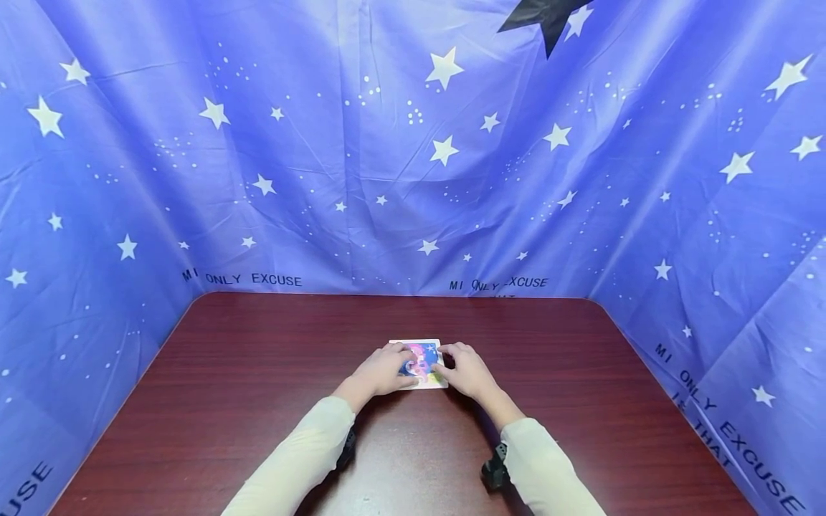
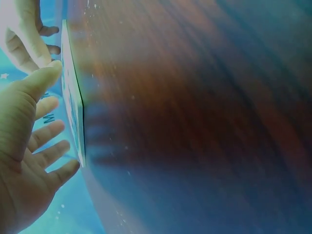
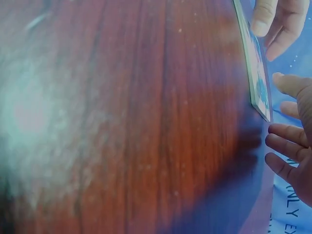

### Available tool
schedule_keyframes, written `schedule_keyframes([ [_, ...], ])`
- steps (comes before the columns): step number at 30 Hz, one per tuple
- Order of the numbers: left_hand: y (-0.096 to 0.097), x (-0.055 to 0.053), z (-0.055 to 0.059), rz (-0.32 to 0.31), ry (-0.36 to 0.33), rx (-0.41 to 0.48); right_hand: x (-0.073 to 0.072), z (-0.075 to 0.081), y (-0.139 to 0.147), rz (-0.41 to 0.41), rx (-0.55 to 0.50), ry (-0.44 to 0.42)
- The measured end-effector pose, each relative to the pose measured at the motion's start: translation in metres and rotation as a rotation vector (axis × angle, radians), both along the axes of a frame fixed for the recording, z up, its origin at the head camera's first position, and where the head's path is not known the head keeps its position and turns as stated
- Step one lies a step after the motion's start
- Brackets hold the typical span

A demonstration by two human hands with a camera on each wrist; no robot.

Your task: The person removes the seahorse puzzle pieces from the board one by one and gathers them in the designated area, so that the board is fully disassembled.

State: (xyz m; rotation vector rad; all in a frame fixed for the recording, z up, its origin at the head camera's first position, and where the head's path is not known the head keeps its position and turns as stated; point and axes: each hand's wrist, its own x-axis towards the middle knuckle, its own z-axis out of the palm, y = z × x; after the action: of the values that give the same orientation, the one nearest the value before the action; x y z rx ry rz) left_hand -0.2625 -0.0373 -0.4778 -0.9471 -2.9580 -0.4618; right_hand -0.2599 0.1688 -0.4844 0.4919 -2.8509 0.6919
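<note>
A thin, flat picture board [image 1: 422, 362] with a white border and a pink, blue and yellow design lies on the table, between both hands. In the head view my left hand [image 1: 386, 370] covers its left part, fingers loosely spread. At its right edge is my right hand [image 1: 470, 370], thumb and forefinger apart over the border. Side-on, the left wrist view gives the board's edge [image 2: 75, 105] and my left hand [image 2: 29, 156] with extended fingers. My right hand [image 3: 297, 136] shows separated fingers beside the board [image 3: 256, 68] in the right wrist view.
The dark red-brown wooden table [image 1: 258, 344] has rounded far corners. Blue cloth [image 1: 355, 165] with white stars and printed lettering hangs behind it and along both sides. A black star shape [image 1: 548, 18] is at the top. Black wrist devices [image 1: 495, 469] sit under the sleeves.
</note>
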Motion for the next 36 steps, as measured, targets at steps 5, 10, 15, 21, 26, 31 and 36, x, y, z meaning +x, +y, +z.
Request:
schedule_keyframes([
  [5, 0.005, -0.001, -0.001, -0.031, 0.007, -0.019, -0.003, 0.000, -0.002, -0.013, -0.012, -0.021],
  [10, 0.006, -0.003, -0.004, -0.043, -0.020, -0.022, -0.006, -0.001, -0.004, -0.023, -0.030, -0.042],
  [15, 0.006, -0.003, -0.004, -0.045, -0.046, -0.008, -0.009, -0.002, -0.005, -0.050, -0.038, -0.053],
  [21, 0.006, -0.002, -0.004, -0.047, -0.054, 0.001, -0.012, -0.002, -0.007, -0.081, -0.043, -0.089],
  [26, 0.005, -0.002, -0.004, -0.052, -0.055, 0.009, -0.013, -0.002, -0.009, -0.093, -0.041, -0.122],
  [31, 0.006, -0.002, -0.005, -0.053, -0.053, 0.008, -0.016, -0.004, -0.011, -0.103, -0.037, -0.125],
  [36, 0.006, -0.002, -0.005, -0.054, -0.051, 0.003, -0.018, -0.006, -0.010, -0.115, -0.028, -0.145],
])
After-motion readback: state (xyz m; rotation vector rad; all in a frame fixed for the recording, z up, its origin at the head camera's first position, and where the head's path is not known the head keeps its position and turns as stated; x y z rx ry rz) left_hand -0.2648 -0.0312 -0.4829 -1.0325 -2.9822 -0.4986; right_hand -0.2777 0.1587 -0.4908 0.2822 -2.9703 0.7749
